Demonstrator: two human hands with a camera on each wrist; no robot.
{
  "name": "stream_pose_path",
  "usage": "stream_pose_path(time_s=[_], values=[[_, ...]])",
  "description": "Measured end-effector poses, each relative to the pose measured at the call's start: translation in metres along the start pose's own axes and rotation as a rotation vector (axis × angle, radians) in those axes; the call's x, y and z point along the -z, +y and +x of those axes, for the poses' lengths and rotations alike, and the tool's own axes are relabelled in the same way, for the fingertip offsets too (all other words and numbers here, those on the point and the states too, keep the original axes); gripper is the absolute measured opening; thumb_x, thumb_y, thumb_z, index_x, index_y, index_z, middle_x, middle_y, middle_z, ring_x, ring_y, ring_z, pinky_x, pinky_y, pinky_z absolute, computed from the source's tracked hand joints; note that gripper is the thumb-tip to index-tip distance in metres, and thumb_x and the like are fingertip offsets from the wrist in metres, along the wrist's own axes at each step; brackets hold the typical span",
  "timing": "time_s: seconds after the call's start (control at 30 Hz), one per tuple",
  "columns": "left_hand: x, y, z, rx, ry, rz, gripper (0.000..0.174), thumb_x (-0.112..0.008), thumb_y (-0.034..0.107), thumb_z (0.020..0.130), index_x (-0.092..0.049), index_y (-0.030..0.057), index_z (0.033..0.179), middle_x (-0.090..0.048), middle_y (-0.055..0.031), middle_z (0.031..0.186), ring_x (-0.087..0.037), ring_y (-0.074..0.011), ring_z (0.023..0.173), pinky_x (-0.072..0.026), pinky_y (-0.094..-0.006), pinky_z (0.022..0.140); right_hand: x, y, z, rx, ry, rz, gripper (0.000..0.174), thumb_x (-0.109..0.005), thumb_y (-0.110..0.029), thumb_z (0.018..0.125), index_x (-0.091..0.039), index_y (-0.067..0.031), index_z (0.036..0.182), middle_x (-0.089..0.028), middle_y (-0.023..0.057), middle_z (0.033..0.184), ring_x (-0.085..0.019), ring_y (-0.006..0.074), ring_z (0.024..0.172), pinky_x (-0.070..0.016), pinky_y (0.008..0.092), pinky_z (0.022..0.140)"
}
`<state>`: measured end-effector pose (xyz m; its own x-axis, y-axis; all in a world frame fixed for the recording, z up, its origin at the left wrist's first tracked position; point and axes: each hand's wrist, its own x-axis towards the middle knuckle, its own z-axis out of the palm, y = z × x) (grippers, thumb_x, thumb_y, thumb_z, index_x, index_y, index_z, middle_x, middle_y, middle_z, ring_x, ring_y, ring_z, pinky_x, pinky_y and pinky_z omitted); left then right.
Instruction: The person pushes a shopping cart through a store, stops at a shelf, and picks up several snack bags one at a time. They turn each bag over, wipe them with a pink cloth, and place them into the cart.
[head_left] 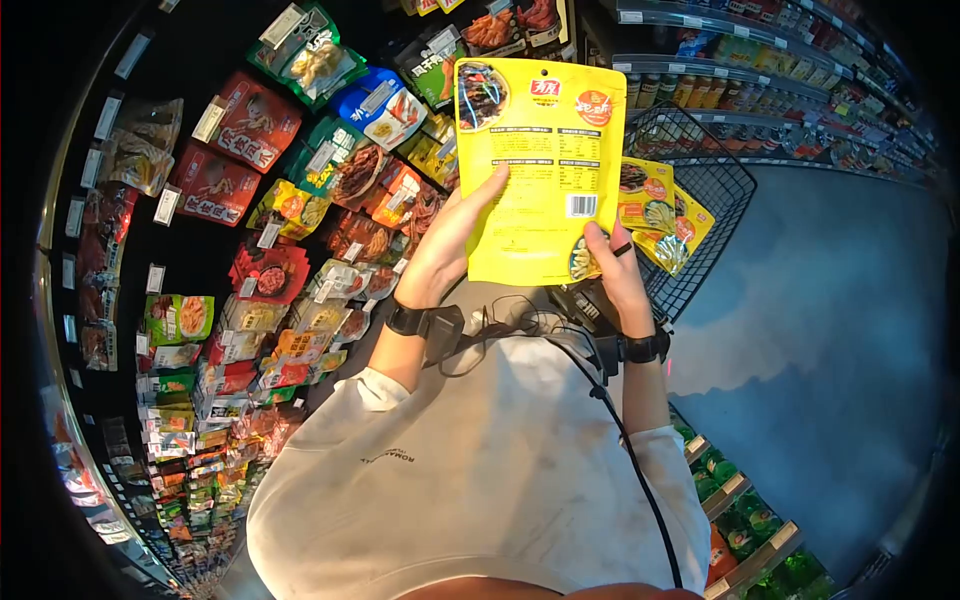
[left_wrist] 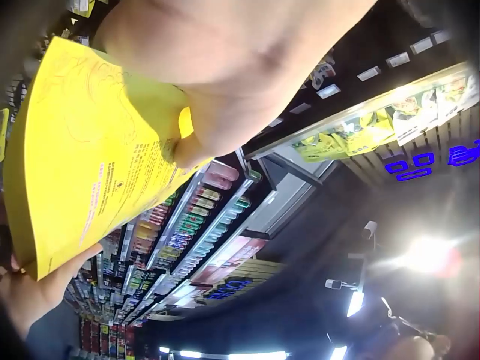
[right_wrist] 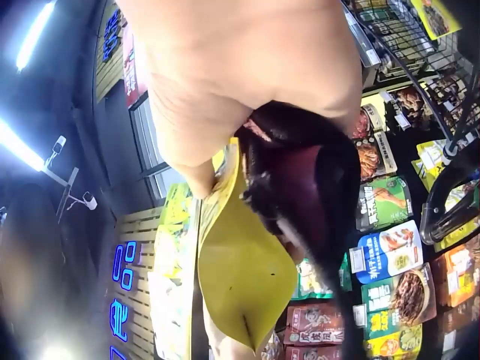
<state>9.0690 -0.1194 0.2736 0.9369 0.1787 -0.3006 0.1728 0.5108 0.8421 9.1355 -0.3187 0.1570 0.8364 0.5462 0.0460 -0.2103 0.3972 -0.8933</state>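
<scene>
Yellow pouch (head_left: 535,235) is up in front of the person's chest, printed panel and barcode (head_left: 582,205) toward the head camera. Left hand (head_left: 445,235) grips the left edge, thumb over the panel; right hand (head_left: 622,272) pinches the lower right corner, thumb on front. Fingers behind the pouch are mostly hidden in the head view, so their exact spread can't be told. Step in hand looks like a label check. Yellow packs (head_left: 684,232) sit in the wire cart (head_left: 725,185), right side; hung packets (head_left: 252,122) at left. Next move probably calls for one hand releasing, the other keeping the pouch, then cart or rack.
</scene>
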Motion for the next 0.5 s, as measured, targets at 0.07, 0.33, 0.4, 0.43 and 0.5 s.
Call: stream_pose_path(time_s=[0.07,0.33,0.4,0.43,0.5], values=[[0.003,-0.005,0.001,0.007,-0.034,-0.034,0.053,-0.053,0.038,0.103,-0.047,0.0033,0.143,-0.057,-0.0091,0.14,-0.059,-0.0182,0.122,-0.0482,-0.0343,0.103,0.006,0.002,0.0,0.035,-0.016,-0.112,0.041,-0.064,-0.03,0.099,-0.06,0.0004,0.127,-0.068,0.0019,0.109,-0.06,0.0065,0.094,-0.0479,0.024,0.083],[0.006,-0.001,-0.003,-0.075,-0.072,-0.084,0.058,-0.047,0.042,0.105,-0.041,0.0015,0.147,-0.052,-0.0098,0.145,-0.053,-0.0181,0.129,-0.042,-0.0339,0.109,0.003,0.007,0.002,0.001,0.044,-0.141,0.036,-0.065,-0.034,0.098,-0.065,-0.0015,0.113,-0.064,-0.0027,0.086,-0.056,0.0012,0.067,-0.0421,0.0197,0.054],[0.017,-0.003,0.005,-0.124,-0.013,0.017,0.053,-0.048,0.037,0.105,-0.043,0.004,0.146,-0.055,-0.0074,0.142,-0.055,-0.0154,0.126,-0.0411,-0.0337,0.11,-0.001,0.007,0.003,-0.001,0.12,-0.078,0.035,-0.064,-0.032,0.099,-0.063,-0.0017,0.116,-0.064,-0.0028,0.087,-0.055,0.0009,0.065,-0.0409,0.019,0.051],[0.03,-0.004,0.014,-0.19,0.127,0.179,0.051,-0.05,0.031,0.105,-0.042,-0.0001,0.145,-0.057,-0.0113,0.138,-0.055,-0.0175,0.127,-0.04,-0.0336,0.111,-0.004,0.008,0.004,0.011,0.17,-0.061,0.034,-0.064,-0.031,0.099,-0.062,-0.0019,0.117,-0.064,-0.0028,0.088,-0.054,0.0008,0.064,-0.04,0.0185,0.049],[0.043,0.0,0.006,-0.399,0.25,0.258,0.051,-0.05,0.024,0.103,-0.041,-0.0053,0.143,-0.059,-0.0184,0.133,-0.056,-0.025,0.126,-0.0431,-0.0362,0.108,0.002,0.0,0.008,-0.028,0.294,-0.092,0.033,-0.063,-0.031,0.099,-0.062,-0.0018,0.116,-0.064,-0.0016,0.087,-0.054,0.0012,0.063,-0.0401,0.0191,0.048]])
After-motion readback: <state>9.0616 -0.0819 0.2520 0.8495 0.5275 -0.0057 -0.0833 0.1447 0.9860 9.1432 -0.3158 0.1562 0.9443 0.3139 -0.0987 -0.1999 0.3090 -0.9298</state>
